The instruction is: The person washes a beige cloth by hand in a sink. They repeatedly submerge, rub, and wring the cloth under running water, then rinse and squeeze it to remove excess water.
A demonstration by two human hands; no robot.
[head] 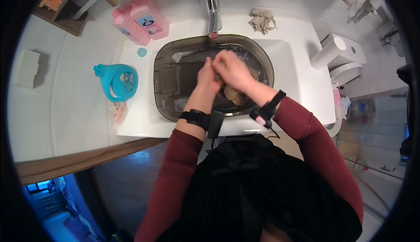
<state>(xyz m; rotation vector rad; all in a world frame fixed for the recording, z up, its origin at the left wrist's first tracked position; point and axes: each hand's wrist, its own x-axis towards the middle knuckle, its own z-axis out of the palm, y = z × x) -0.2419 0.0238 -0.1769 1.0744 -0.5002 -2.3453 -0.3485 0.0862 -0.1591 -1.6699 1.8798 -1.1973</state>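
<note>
A translucent grey-brown plastic wash basin [159, 106] with a ribbed washboard part [169, 79] sits in the white sink, holding water with some suds. Over its middle my left hand [208, 76] and my right hand [231, 69] are close together, both gripping part of a wet tan cloth [235, 95]. The rest of that cloth lies in the water below my right hand. My fingers partly hide the gripped part, and the right hand is slightly blurred.
A chrome faucet [213, 12] stands behind the basin. Two pink bottles [149, 19], a small blue-green cap [141, 52] and a teal detergent jug [121, 81] are at the left. A crumpled grey-beige cloth [262, 20] lies behind right, and a white cylinder [328, 53] stands at the right edge.
</note>
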